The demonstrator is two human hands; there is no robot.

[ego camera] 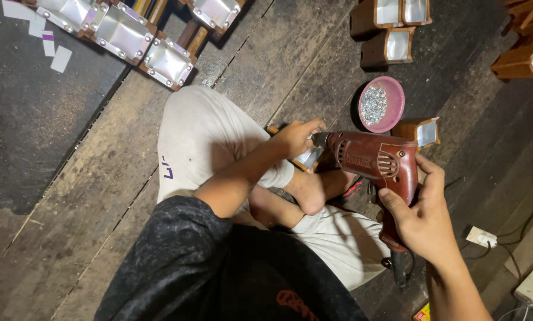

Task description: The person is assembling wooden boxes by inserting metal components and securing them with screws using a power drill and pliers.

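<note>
My right hand (424, 217) grips the handle of a dark red electric drill (376, 163), which points left. Its tip meets a small wooden box lined with shiny metal (307, 158), held by my left hand (293, 137) against my bare foot (307, 189). The box is mostly hidden under my left hand. I sit on the floor in pale shorts with my knee raised.
A pink bowl of small metal screws (381, 104) stands just beyond the drill, beside another metal-lined wooden box (420, 131). More such boxes lie at the top left (124, 30) and top right (391, 44). A white power socket (482, 238) and cables lie at the right on the plank floor.
</note>
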